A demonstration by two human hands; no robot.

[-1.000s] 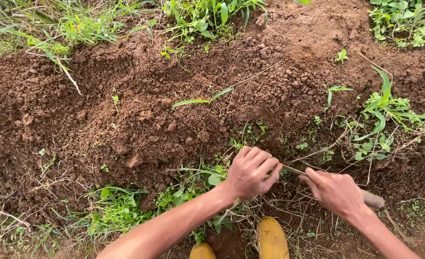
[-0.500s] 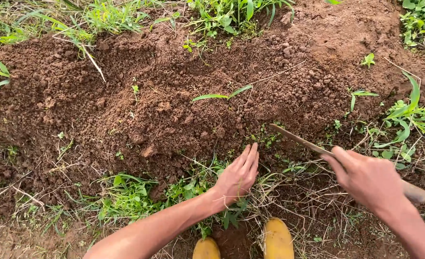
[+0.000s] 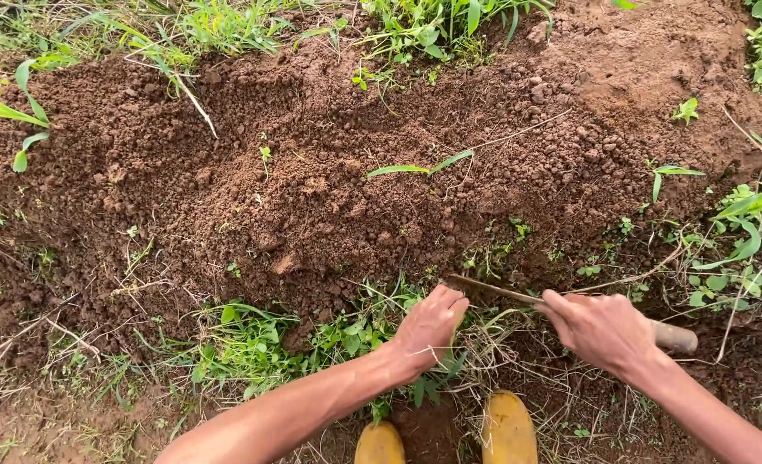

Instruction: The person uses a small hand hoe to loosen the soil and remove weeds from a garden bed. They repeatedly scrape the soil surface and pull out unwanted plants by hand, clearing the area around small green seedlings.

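Note:
My right hand [image 3: 602, 329] grips a wooden-handled tool [image 3: 675, 336] whose thin blade [image 3: 492, 290] points left, low over the ground at the foot of a mound of loose brown soil [image 3: 338, 180]. My left hand [image 3: 428, 329] is closed on a clump of weeds and dry grass [image 3: 372, 331] just left of the blade tip. Both forearms reach in from the bottom edge. Two yellow boot tips [image 3: 508, 430] show between my arms.
Green weeds grow along the mound's near edge [image 3: 243, 344], at the right [image 3: 742, 232] and across the top [image 3: 432, 21]. A single grass blade [image 3: 419, 167] sprouts mid-mound. Dry stalks litter the bare ground at lower left [image 3: 20, 344].
My left hand opened flat on the ground, then closed on the weeds. My right hand lifted the tool to the right, then brought the blade back down beside the left hand.

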